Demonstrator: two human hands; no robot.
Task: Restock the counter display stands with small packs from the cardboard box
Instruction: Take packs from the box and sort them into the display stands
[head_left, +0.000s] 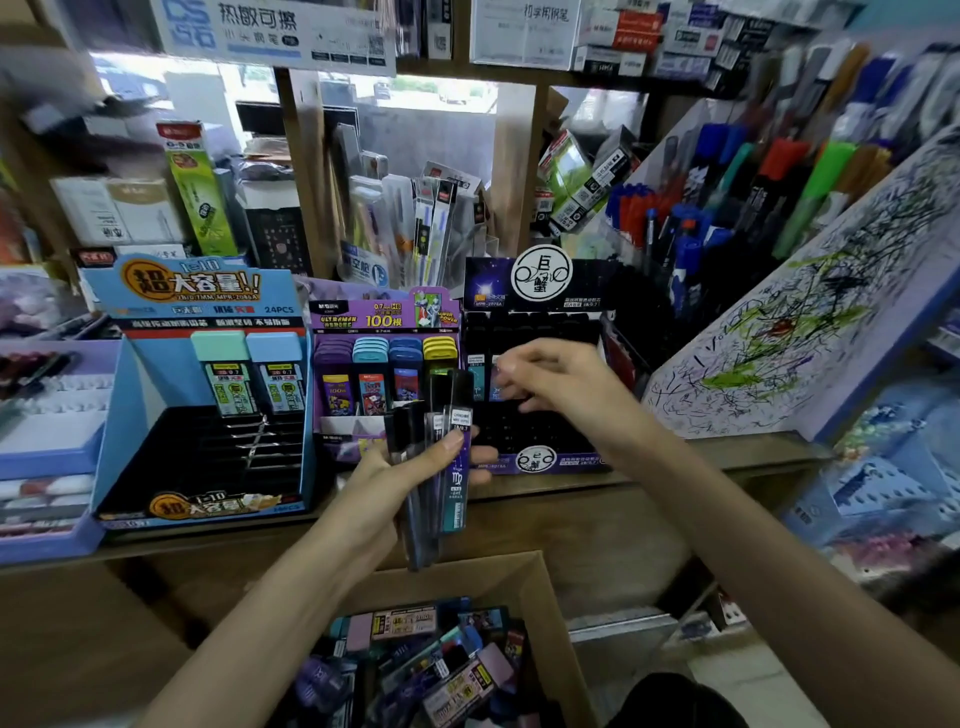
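Note:
My left hand (415, 473) grips a fanned bunch of slim dark lead packs (441, 457) above the counter's front edge. My right hand (550, 382) hovers over the dark purple display stand (540, 457), fingers curled at a pack standing in its back row (480, 379); motion blur hides whether they pinch it. A purple stand (384, 374) with coloured packs sits in the middle. The blue stand (208, 415) on the left has two packs at the back. The cardboard box (524, 571) below holds several loose packs (431, 665).
A wooden counter (623, 519) carries the stands. A scribbled test board (789, 332) leans at the right beside racks of pens (727, 197). Shelves of boxed stationery (119, 208) fill the back and left.

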